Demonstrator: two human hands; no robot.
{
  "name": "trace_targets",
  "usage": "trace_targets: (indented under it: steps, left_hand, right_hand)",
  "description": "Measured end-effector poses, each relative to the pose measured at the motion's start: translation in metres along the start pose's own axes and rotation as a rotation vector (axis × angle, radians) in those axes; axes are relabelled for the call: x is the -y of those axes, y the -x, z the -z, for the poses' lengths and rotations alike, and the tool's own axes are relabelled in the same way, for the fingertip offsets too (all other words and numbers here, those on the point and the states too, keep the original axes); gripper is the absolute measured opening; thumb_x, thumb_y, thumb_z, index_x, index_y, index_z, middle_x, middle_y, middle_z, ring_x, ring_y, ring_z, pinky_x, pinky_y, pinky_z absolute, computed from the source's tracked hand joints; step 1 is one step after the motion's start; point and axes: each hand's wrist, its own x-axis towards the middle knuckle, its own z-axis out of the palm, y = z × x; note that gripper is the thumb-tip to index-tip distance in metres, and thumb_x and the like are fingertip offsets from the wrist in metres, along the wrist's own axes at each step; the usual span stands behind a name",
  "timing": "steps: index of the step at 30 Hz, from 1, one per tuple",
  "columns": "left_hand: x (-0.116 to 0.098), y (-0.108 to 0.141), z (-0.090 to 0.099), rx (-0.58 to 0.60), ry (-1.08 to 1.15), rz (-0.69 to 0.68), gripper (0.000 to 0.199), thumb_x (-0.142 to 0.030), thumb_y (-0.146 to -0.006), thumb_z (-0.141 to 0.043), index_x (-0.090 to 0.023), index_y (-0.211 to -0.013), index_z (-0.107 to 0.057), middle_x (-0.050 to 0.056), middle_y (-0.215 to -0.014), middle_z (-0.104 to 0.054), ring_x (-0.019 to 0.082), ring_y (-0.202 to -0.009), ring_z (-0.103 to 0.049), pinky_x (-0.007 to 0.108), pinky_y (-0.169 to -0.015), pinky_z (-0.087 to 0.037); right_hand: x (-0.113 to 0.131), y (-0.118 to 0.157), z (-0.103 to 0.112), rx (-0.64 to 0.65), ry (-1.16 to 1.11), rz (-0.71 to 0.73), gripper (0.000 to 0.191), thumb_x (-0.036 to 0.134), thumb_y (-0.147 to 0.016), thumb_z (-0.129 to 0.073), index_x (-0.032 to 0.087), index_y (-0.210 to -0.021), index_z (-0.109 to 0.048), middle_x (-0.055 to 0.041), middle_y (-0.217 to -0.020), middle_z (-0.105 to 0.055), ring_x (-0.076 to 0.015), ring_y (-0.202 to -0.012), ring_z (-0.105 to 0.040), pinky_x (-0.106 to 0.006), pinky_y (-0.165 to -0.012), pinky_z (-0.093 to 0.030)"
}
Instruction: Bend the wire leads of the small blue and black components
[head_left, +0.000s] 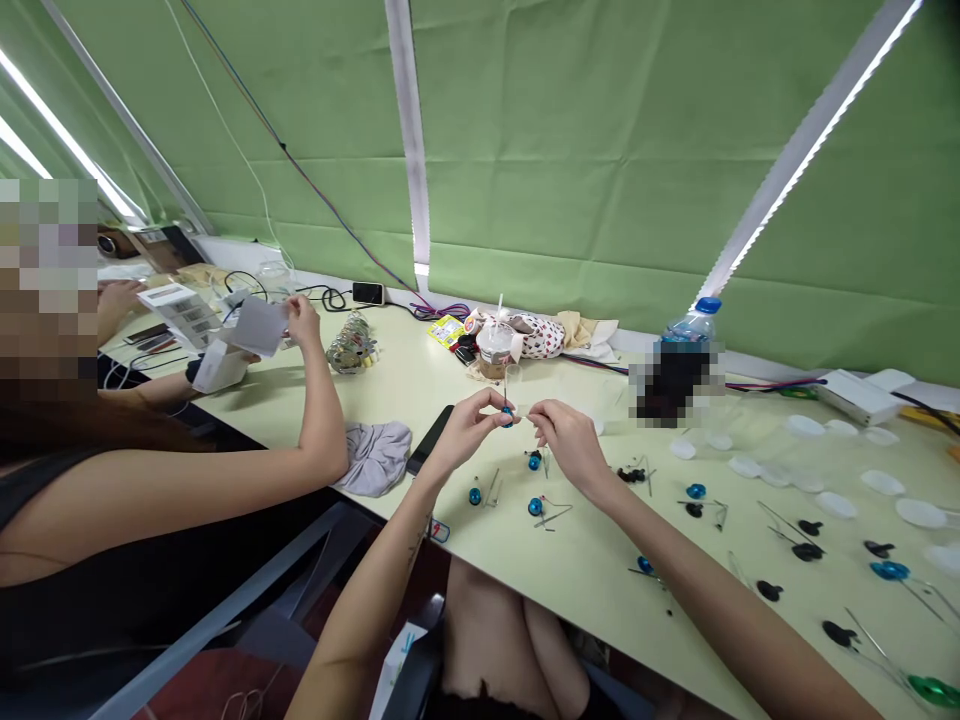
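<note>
Small blue piece held at the fingertips over a pale table

The left hand [471,432] pinches a small blue piece [508,416] between thumb and index finger, above the pale table [420,365]. A thin dark stem [505,388] rises from the piece. The right hand [568,440] is just beside it, thumb and forefinger pressed together at the tips; whether they grip anything is too small to tell.

Below the hands lie three loose blue balls [535,507], with thin metal rods [553,518] near them. To the right are black pieces [810,527], more rods, a green piece [934,690] and a scatter of white discs [921,513].

Left of the left wrist, a black phone [430,440] lies near a grey cloth band [373,460]. Farther back stand a lidded cup [495,350], beside a patterned pouch [541,337], and a blue-capped bottle [694,325], partly masked by blurring.

On the left side, another person [247,455] holds an open white box [221,366] in raised hands.
</note>
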Motion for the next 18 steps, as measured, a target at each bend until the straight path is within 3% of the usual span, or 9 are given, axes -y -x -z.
trace_targets:
  steps: [5, 12, 18]
  left_hand:
    - [-0.014, 0.009, -0.014, -0.022, 0.08, 0.021, 0.019, -0.031, -0.08, -0.066, -0.015, -0.088, -0.058, 0.005, -0.088, -0.064, 0.018, -0.082, -0.068, 0.029, -0.078, -0.049]
    - [-0.015, 0.002, -0.015, -0.069, 0.119, -0.009, 0.016, -0.027, -0.081, -0.065, -0.016, -0.087, -0.057, 0.004, -0.091, -0.063, 0.018, -0.086, -0.067, 0.029, -0.079, -0.048]
    - [-0.018, 0.008, -0.013, -0.166, 0.081, -0.046, 0.013, -0.02, -0.076, -0.069, -0.015, -0.084, -0.061, 0.004, -0.085, -0.067, 0.015, -0.079, -0.065, 0.027, -0.076, -0.048]
  right_hand:
    - [0.015, 0.018, 0.002, -0.131, -0.302, -0.134, 0.021, 0.035, -0.092, -0.047, 0.019, -0.085, -0.058, 0.0011, -0.067, -0.061, -0.0117, -0.051, -0.059, -0.025, -0.057, -0.047]
    - [-0.003, 0.017, -0.006, -0.188, -0.708, -0.306, 0.035, 0.052, -0.082, -0.059, 0.017, -0.081, -0.058, -0.0005, -0.065, -0.062, -0.0122, -0.048, -0.059, -0.025, -0.047, -0.049]
    - [0.004, 0.022, 0.0, -0.195, -0.801, -0.315, 0.032, 0.049, -0.082, -0.061, 0.017, -0.081, -0.059, -0.0021, -0.07, -0.063, -0.0113, -0.052, -0.057, -0.021, -0.043, -0.042]
